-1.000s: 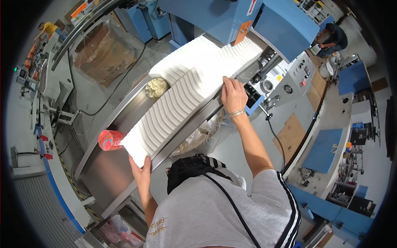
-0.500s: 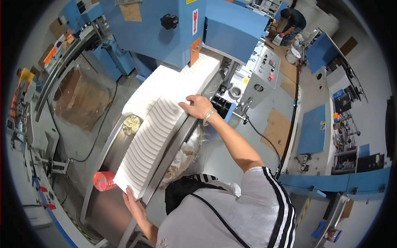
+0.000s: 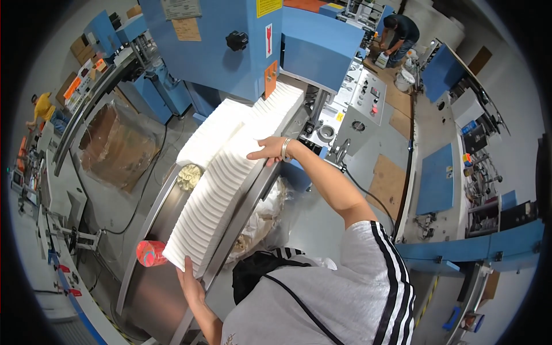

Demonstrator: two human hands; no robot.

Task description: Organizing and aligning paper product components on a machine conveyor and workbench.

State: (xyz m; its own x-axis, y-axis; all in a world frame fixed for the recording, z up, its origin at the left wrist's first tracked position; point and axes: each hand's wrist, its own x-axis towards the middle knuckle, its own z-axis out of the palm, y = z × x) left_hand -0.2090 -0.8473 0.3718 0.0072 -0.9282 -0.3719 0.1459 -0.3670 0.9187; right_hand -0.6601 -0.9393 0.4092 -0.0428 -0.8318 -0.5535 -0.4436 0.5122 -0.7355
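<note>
The white ribbed stack (image 3: 210,198) lies along the metal tray (image 3: 154,294). Your left hand (image 3: 192,290) touches its near end, your right hand (image 3: 273,150) its side; whether either clasps it, I cannot tell. A red cylinder (image 3: 150,253) sits by the near end, a blue machine (image 3: 210,52) beyond.

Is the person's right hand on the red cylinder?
No, the right hand is on the long white stack, and the red cylinder sits beside that stack's lower end.

The white stack (image 3: 210,198) hides the worktop (image 3: 152,293) directly beneath it and part of the left hand (image 3: 191,286) at its near end. By its far end, the blue machine (image 3: 207,66) is cut off above, its yellow label (image 3: 269,7) unreadable.
</note>
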